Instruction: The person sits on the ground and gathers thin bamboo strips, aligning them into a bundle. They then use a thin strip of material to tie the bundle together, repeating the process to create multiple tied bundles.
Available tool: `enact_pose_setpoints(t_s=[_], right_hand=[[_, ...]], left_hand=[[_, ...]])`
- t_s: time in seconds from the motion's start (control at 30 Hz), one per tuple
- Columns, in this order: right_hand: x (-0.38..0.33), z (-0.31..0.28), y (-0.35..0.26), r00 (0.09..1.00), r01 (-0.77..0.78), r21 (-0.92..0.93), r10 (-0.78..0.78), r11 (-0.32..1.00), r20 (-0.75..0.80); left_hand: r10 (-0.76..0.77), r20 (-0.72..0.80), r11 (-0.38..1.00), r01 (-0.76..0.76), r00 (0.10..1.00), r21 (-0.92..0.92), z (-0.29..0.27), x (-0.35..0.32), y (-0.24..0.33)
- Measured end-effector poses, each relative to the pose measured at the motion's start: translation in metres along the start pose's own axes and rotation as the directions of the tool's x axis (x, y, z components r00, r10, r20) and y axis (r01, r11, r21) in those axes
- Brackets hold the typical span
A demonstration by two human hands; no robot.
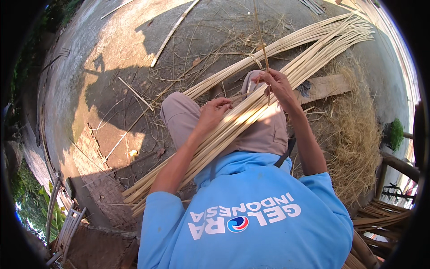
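Observation:
Across my lap, slanting from lower left to upper right, lies a long bundle of pale bamboo strips (242, 117). My right hand (278, 88) is over its far side, fingers pinched on a thin brown binding strip (259, 28) whose long end runs up past the top of the view. At the bundle's left edge, my left hand (214, 114) has its fingers closed around what appears to be another part of this thin strip, near the knee. Part of the strip is hidden behind the bundle.
Beyond my knees lies a second bamboo bundle (224, 77). A flat board (327, 88) is to the right, beside heaped dry shavings (351, 143). Loose bamboo slats (175, 32) and a woven bamboo mat (96, 168) lie on the ground at left.

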State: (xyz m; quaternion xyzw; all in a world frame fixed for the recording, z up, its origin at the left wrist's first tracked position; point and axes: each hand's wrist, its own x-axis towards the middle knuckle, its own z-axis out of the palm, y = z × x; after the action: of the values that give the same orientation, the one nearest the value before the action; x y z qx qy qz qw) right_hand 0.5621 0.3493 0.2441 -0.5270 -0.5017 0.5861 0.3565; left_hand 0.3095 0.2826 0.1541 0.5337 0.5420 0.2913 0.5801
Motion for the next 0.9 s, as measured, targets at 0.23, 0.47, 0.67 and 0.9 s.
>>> enact_pose_setpoints(t_s=[0.23,0.47,0.67,0.9], right_hand=[[-0.039,0.0,0.037,0.997,-0.067,0.38,0.078,0.923,-0.015],[-0.057,0.009,0.068,0.997,-0.036,0.515,0.064,0.857,-0.037],[-0.064,0.022,0.049,0.996,-0.073,0.203,0.082,0.977,-0.033],[-0.067,0.026,0.042,0.999,-0.001,-0.063,-0.003,0.998,-0.053]], left_hand=[[0.09,0.1,0.993,-0.098,0.991,0.07,0.007,-0.005,0.029],[0.194,0.082,0.937,-0.21,0.978,0.279,0.016,0.004,0.043],[0.17,0.12,0.963,-0.19,0.978,0.189,0.025,0.015,0.054],[0.202,0.18,0.979,-0.205,0.963,0.0,0.023,0.026,0.027]])
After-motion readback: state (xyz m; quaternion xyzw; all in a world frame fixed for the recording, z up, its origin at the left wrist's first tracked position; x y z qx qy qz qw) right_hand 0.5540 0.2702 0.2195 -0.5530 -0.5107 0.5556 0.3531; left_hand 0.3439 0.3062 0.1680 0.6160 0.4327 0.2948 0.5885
